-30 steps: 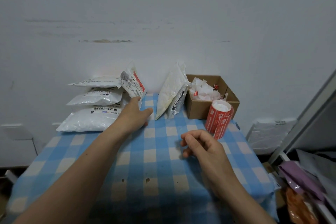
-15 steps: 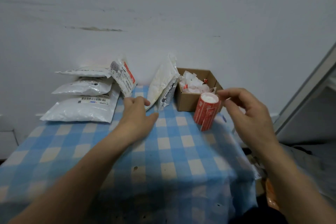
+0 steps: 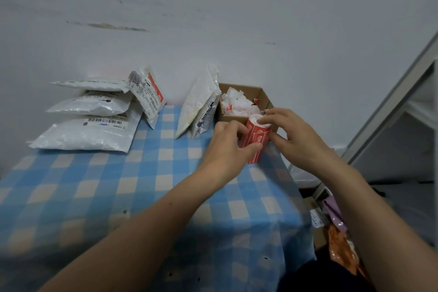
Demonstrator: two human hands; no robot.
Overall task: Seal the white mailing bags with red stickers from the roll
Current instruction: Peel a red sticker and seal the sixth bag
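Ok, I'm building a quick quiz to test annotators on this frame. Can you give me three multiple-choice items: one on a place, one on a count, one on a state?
1. Where is the sticker roll?
A. on the table, just in front of the cardboard box
B. inside that box
C. on the floor

2. How many white mailing bags lie stacked flat at the far left?
A. two
B. three
C. six

3. Which hands grip the roll?
A. the left only
B. neither
C. both

Answers:
1 A: its base sits on the checked cloth before the box.
2 B: three lie piled up.
3 C: the left hand and the right hand both curl round it.
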